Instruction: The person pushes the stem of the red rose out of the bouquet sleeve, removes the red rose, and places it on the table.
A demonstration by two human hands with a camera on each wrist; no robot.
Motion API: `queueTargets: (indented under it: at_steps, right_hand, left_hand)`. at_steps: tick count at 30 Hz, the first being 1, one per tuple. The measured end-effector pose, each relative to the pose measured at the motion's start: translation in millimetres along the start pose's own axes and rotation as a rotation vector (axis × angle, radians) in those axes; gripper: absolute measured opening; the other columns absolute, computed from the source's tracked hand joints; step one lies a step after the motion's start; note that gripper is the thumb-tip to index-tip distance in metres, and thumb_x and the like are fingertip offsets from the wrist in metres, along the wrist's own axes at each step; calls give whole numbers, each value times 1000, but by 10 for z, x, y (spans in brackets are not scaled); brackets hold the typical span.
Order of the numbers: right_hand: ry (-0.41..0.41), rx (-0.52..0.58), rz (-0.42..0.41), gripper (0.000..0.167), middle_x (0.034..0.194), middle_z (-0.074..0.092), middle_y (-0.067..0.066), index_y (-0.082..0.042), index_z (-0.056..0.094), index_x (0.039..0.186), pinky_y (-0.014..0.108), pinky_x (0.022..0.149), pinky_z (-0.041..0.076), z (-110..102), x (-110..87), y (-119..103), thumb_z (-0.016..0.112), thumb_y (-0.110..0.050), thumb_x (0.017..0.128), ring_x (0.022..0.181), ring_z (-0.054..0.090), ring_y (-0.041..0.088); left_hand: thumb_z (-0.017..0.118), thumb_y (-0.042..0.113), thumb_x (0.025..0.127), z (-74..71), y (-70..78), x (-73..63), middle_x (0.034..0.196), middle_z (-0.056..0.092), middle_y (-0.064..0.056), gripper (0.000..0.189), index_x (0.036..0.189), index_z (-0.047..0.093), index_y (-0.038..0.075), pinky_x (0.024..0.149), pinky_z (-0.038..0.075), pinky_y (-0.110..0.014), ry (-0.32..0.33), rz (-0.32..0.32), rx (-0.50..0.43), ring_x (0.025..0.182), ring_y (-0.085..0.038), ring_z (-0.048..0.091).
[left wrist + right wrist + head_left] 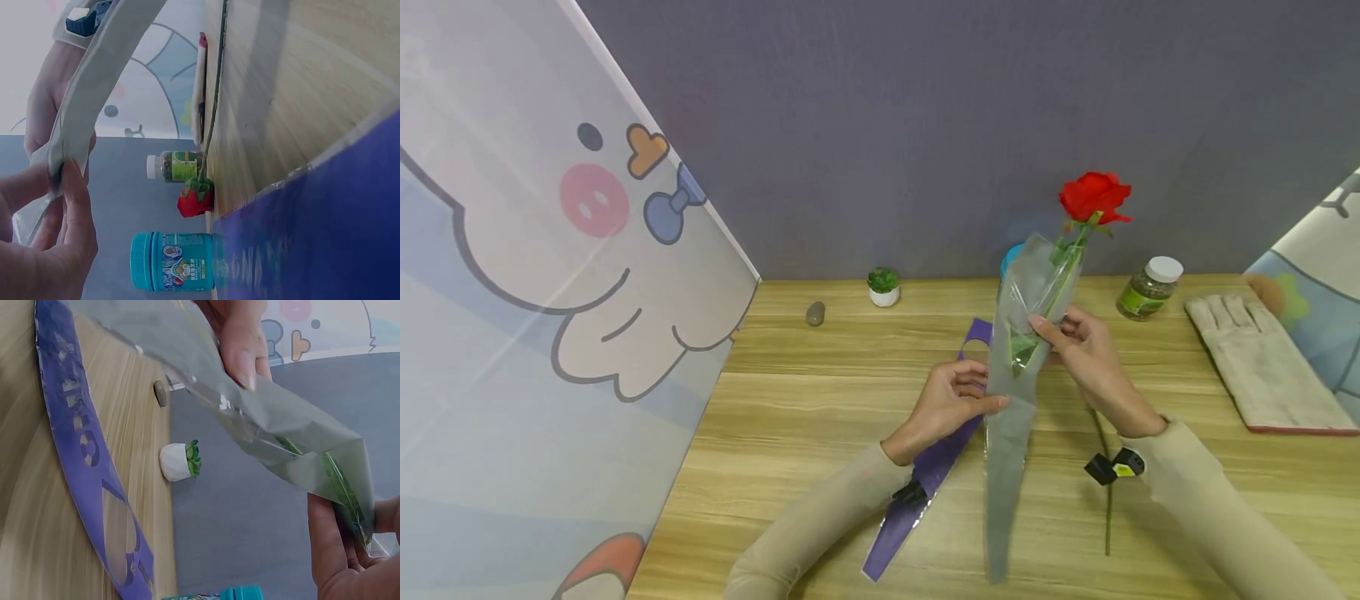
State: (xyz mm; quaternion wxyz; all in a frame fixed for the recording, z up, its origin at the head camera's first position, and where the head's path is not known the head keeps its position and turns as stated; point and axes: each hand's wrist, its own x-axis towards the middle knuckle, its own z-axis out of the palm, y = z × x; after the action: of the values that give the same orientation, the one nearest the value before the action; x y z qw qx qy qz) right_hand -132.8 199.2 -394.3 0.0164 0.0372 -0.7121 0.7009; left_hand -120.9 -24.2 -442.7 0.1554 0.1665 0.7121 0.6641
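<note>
A red rose (pixel 1096 198) stands out of the top of a long grey flower sleeve (pixel 1011 442), its green leaves (pixel 340 481) showing through the clear front. My left hand (pixel 943 406) pinches the left edge of the sleeve about midway along, thumb on the front. Higher up, my right hand (pixel 1092 358) grips the right edge between thumb and fingers. Under the left forearm lies a purple flower sleeve (pixel 942 454) with cut-out letters and shapes. On the table to the right is a second rose (pixel 195 199), its stem (pixel 1108 508) passing below the right wrist.
Along the back stand a small potted succulent (pixel 883 287), a turquoise-lidded jar (pixel 181 261) partly behind the sleeve in the head view, and a white-capped jar (pixel 1148 289). A grey stone (pixel 816 313) lies at the back left. Work gloves (pixel 1273 367) lie at the right.
</note>
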Motion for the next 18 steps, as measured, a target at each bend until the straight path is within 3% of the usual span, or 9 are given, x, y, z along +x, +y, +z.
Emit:
queueTargets:
  at_steps: [6,12,18]
  right_hand:
    - [6,0,8,20,97,77,-18,-14,64,124,24,65,62,-49,6,-9,65,-20,104,84,73,2]
    - [7,54,-6,17,97,78,-16,-17,65,120,22,67,62,-85,8,-6,66,-16,104,85,74,2]
    - [-2,42,-10,14,96,78,-15,-17,67,118,22,69,62,-88,-5,-4,66,-16,104,86,74,2]
  left_hand:
    - [84,3,84,-10,-8,-6,102,75,-20,37,118,72,-2,67,57,-18,-40,-9,2,73,-4,69]
    - [84,6,84,-63,-4,-22,97,69,-3,40,120,69,-2,71,56,-17,-41,-40,31,77,-4,67]
    - [82,5,86,-146,14,-37,106,71,-14,43,125,67,-3,68,55,-18,-55,-44,74,80,-5,66]
